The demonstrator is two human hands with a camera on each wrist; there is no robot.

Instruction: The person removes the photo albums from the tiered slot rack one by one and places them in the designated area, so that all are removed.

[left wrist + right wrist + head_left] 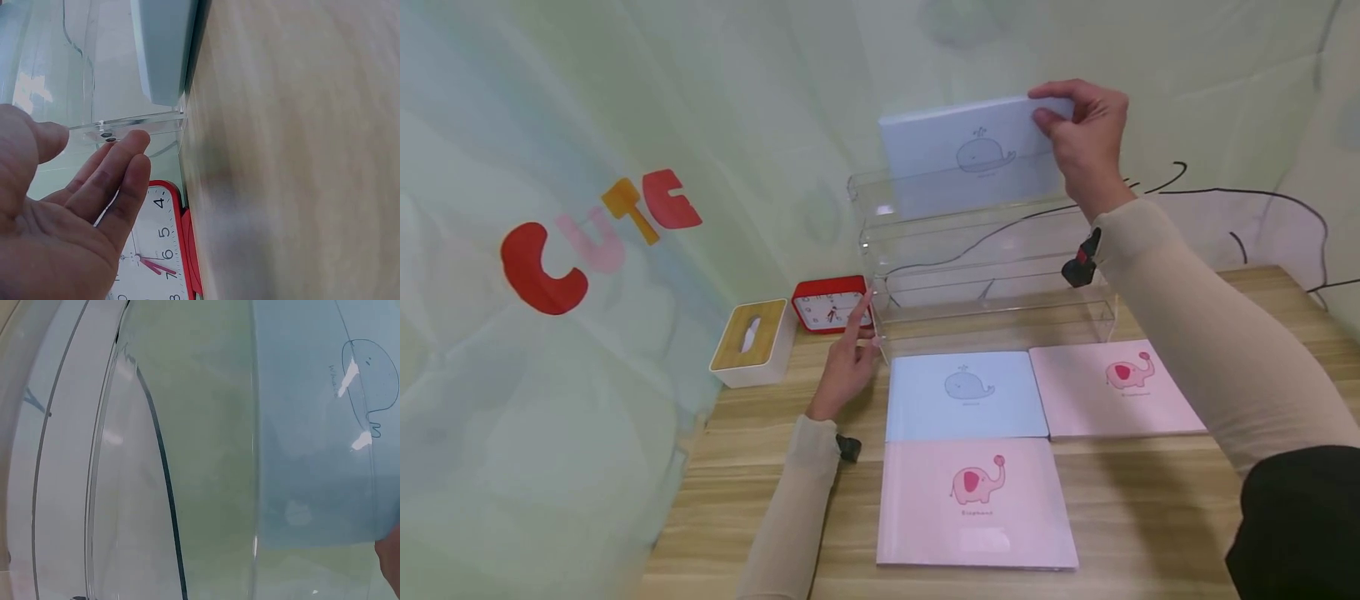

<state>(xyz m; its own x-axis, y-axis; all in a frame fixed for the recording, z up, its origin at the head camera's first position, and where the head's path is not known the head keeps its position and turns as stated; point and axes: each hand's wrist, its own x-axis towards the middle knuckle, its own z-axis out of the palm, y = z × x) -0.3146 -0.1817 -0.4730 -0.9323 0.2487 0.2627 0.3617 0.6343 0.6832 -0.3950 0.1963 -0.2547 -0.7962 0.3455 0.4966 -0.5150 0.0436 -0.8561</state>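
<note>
My right hand point(1090, 142) pinches the upper right corner of a pale blue whale book point(925, 158), thumb in front and fingers behind. The book stands tilted in the top tier of a clear acrylic rack point(1000, 312); in the right wrist view the blue cover point(306, 456) shows behind a transparent panel. My left hand point(846, 367) touches the rack's left side low down, its fingers point(103, 184) fairly straight against the clear side panel point(150, 122). A second blue whale book point(925, 392) lies flat before the rack, beside a pink elephant book point(1075, 383) and above another pink elephant book point(917, 500).
A red alarm clock point(812, 308) stands close by the rack's left side. Left of it is a white tissue box point(775, 342) with a wooden lid. Behind hangs a pale curtain point(737, 100) with coloured letters. The wooden table point(730, 492) runs beneath everything.
</note>
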